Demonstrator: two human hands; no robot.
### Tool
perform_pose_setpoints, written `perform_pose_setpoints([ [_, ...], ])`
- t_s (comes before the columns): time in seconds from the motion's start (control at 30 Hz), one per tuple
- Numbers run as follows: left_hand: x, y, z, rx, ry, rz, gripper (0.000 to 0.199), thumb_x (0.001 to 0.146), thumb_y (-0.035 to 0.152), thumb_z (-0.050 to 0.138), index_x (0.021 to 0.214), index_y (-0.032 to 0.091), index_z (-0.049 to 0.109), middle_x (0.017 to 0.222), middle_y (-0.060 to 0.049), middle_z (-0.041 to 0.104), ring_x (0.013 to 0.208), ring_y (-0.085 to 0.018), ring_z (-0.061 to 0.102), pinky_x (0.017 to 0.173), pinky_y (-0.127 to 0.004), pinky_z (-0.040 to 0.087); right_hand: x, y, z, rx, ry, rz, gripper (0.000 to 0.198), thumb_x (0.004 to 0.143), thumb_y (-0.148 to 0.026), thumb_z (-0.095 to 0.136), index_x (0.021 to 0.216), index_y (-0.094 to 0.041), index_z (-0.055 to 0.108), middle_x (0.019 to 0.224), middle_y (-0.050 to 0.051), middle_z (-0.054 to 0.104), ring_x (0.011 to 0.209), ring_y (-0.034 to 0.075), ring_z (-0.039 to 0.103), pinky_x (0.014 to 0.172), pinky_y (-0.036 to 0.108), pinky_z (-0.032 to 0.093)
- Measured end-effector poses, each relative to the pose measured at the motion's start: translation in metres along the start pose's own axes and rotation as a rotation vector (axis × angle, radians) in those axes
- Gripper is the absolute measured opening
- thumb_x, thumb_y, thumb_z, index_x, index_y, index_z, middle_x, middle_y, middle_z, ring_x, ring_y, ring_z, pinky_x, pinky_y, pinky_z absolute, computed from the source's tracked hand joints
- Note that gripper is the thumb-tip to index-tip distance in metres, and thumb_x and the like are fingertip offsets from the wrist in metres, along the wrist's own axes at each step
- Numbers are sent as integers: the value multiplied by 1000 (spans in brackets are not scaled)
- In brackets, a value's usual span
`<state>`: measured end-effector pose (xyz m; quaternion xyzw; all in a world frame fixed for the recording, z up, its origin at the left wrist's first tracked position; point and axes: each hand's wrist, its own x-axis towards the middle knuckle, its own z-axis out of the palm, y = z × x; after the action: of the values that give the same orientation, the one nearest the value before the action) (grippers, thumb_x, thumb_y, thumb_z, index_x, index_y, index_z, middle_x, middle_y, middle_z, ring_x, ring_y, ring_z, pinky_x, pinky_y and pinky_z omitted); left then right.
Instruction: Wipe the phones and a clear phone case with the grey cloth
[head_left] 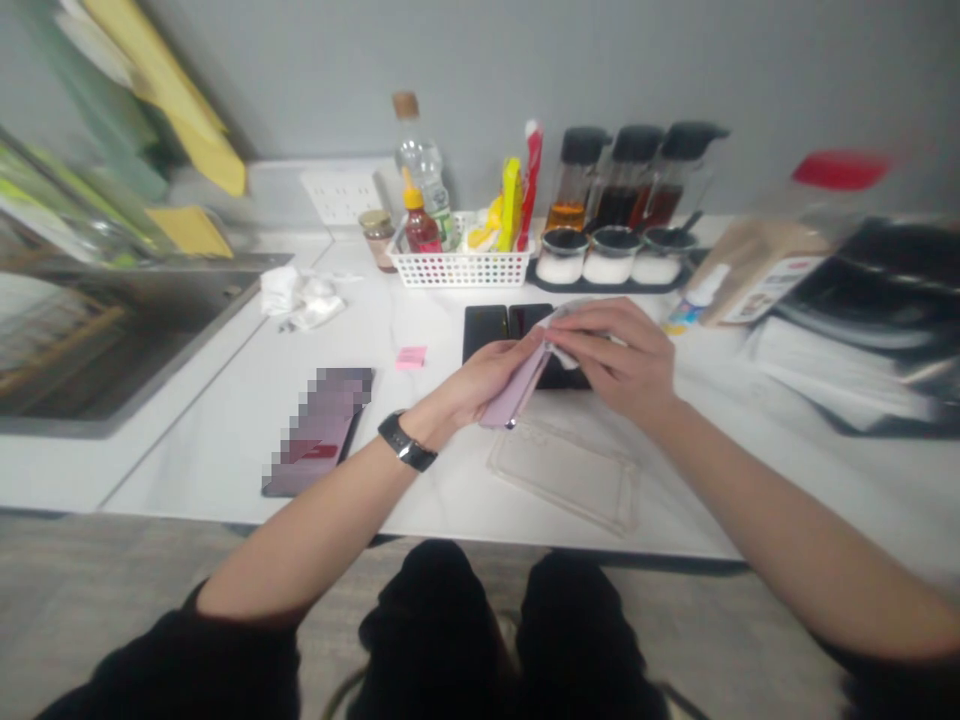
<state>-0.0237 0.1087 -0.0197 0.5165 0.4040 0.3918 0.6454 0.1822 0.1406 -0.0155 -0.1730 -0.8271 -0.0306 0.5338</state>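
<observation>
My left hand [486, 380], a dark watch on its wrist, is closed around a lilac phone [514, 395] tilted above the counter. Pinched in the fingers of my right hand [626, 355] is a white wipe [564, 354], pressed against the phone's upper end. Below the phone a clear phone case [566, 475] lies flat. Partly hidden behind my hands are some flat black objects [486, 325], whose kind I cannot make out. To the left lies a large phone-like device [322, 430] with a blurred-out surface, and a small pink paper [411, 357] is near it.
A white basket [461, 268] with bottles and packets stands along the wall. Beside it are sauce bottles [630, 180] and seasoning jars [607, 258]. Crumpled tissue [300, 295] lies near the sink [150, 420]. At right are a red-capped container [772, 255] and a small spray bottle [697, 300].
</observation>
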Motion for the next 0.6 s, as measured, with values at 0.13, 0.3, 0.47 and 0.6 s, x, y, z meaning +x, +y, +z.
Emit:
perform_pose_setpoints([
  [0.13, -1, 2, 1, -182, 35, -1, 41, 98, 53, 78, 86, 15, 67, 70, 3, 61, 56, -6, 52, 53, -20, 42, -1, -10, 3, 38, 21, -25, 30, 103, -21, 69, 120, -41, 83, 111, 0, 84, 104, 23, 79, 92, 45, 67],
  [0.3, -2, 8, 5, -332, 85, -20, 38, 106, 45, 68, 84, 14, 67, 71, 2, 65, 56, -5, 55, 56, -18, 46, -8, -35, 18, 74, 16, -184, 43, 97, -17, 79, 132, -42, 78, 114, -2, 84, 104, 20, 78, 87, 36, 68],
  [0.47, 0, 3, 9, -324, 70, -133, 41, 104, 48, 71, 81, 14, 67, 62, 2, 63, 47, -5, 53, 47, -17, 42, -3, -5, 7, 24, 43, -165, 43, 101, -15, 73, 137, -38, 76, 112, 2, 83, 103, 22, 78, 88, 41, 67],
  [0.6, 2, 1, 10, -371, 77, -131, 46, 109, 46, 63, 76, 14, 65, 59, 1, 60, 45, -6, 53, 44, -17, 41, -1, -9, 8, 16, 67, -157, 38, 103, -15, 70, 134, -36, 77, 107, 3, 83, 99, 22, 78, 84, 42, 68],
])
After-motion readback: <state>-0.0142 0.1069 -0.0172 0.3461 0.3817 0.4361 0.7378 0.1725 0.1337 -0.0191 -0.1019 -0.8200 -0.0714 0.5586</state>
